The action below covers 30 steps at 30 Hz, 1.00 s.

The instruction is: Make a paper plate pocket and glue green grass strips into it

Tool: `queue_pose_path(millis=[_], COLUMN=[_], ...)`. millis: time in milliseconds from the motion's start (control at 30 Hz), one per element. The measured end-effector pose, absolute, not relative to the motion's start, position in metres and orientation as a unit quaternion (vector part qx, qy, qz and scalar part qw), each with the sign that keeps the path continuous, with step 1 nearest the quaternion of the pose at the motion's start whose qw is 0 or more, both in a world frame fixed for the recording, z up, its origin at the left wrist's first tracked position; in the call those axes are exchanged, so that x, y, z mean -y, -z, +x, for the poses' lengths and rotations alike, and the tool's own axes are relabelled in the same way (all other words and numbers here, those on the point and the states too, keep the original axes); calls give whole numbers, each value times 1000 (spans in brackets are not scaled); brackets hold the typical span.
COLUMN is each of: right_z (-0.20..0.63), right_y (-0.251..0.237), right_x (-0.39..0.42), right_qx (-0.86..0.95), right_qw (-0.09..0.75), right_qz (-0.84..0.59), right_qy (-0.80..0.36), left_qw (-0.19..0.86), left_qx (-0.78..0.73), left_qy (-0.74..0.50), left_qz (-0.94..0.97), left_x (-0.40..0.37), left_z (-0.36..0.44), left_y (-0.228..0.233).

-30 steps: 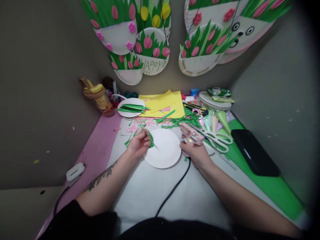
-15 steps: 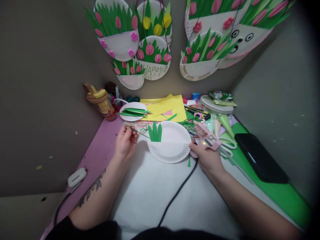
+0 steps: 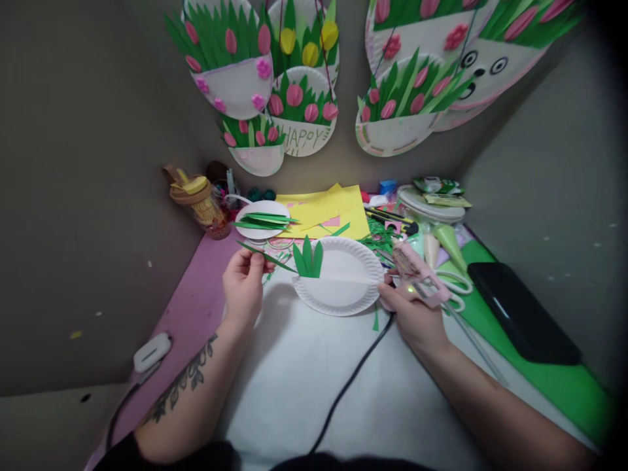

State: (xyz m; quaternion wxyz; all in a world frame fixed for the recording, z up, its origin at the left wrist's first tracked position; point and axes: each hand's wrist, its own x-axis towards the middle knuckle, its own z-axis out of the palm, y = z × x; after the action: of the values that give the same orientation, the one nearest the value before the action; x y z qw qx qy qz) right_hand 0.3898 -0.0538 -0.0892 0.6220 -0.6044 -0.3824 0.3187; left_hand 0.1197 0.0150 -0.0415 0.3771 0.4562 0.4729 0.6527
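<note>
My left hand (image 3: 245, 281) pinches a narrow green paper leaf (image 3: 269, 254), which slants down toward the left rim of a white paper plate (image 3: 346, 294). Three pointed green leaves (image 3: 307, 260) stand on that plate's left side, above a line across its middle. Wrapped round a pink glue gun (image 3: 419, 275) with a small lit light is my right hand (image 3: 417, 317). Its thumb lies by the plate's right edge; whether it also grips the plate I cannot tell. A clear glue stick (image 3: 478, 347) juts from the gun's back.
Behind the plate are a smaller plate with green strips (image 3: 262, 221), yellow paper (image 3: 321, 209), cutters (image 3: 392, 219) and green shreds (image 3: 380, 237). A tumbler (image 3: 199, 203) stands left; a black phone-like slab (image 3: 523, 311) lies right. The gun's black cord (image 3: 350, 386) crosses the white surface.
The leaf in my left hand has turned so its green face shows more. My right hand, the glue gun and the plate appear slightly farther right.
</note>
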Motion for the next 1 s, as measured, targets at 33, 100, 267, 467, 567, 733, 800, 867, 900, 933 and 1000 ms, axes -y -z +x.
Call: queue_pose_path(millis=[33, 100, 267, 467, 567, 733, 800, 867, 900, 933, 1000], right_z=[390, 391, 391, 392, 392, 390, 390, 390, 391, 391, 392], right_y=[89, 89, 90, 92, 93, 93, 92, 93, 93, 94, 96], right_x=[54, 54, 55, 57, 57, 58, 58, 58, 58, 58, 58], right_qx=[389, 398, 403, 410, 406, 412, 414, 417, 418, 421, 427], right_qw=[618, 615, 620, 615, 607, 616, 621, 621, 621, 620, 618], right_qz=[-605, -602, -595, -587, -603, -587, -582, -579, -578, -578, -581], right_qy=[-316, -316, -317, -330, -323, -325, -323, -325, -324, -322, -315], left_qw=[381, 390, 395, 391, 407, 408, 396, 388, 385, 382, 367], left_qx=[-470, -464, -463, -480, -481, -485, -494, -504, -509, -512, -518], left_qy=[-650, -646, -638, -607, -598, -561, -540, -520, -510, -501, -486], left_qz=[459, 465, 473, 498, 496, 533, 555, 570, 577, 583, 600], left_x=[-15, -15, -16, -17, -19, -22, -23, -23, -22, -22, -20], left_z=[120, 121, 121, 120, 122, 123, 122, 121, 121, 121, 122], left_y=[42, 43, 44, 48, 50, 53, 54, 55, 55, 54, 53])
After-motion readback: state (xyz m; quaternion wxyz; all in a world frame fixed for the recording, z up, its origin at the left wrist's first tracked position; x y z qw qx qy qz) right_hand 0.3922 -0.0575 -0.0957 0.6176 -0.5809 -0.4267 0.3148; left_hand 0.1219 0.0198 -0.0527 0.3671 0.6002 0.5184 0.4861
